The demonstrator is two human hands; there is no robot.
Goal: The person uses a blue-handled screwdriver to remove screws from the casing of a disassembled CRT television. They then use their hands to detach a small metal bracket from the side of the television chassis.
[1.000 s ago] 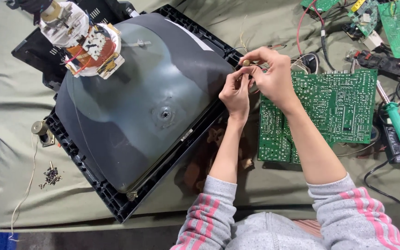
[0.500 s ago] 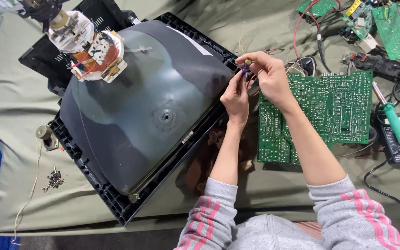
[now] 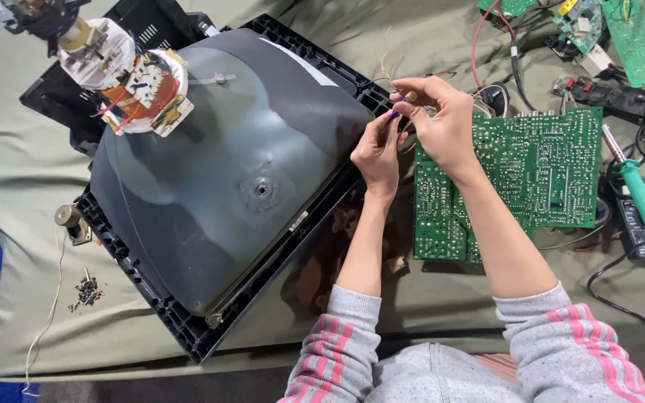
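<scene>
A grey picture tube (image 3: 233, 164) lies face down in its black front frame (image 3: 188, 336), its neck with copper coil (image 3: 125, 75) pointing up at the left. At the frame's right edge my left hand (image 3: 378, 149) and my right hand (image 3: 442, 123) meet, both pinching thin wires (image 3: 404, 97) that come off the frame. A large green circuit board (image 3: 531, 179) lies solder side up under my right wrist.
A green-handled soldering iron (image 3: 636, 186) rests on a black meter at the right. More boards and red and black cables (image 3: 487, 45) crowd the far right. A small pile of screws (image 3: 87, 291) and a loose speaker (image 3: 69, 220) lie left of the frame on the olive cloth.
The view has shifted slightly. My fingers keep working the thin wires at the frame's edge, and the hands stay in the same place.
</scene>
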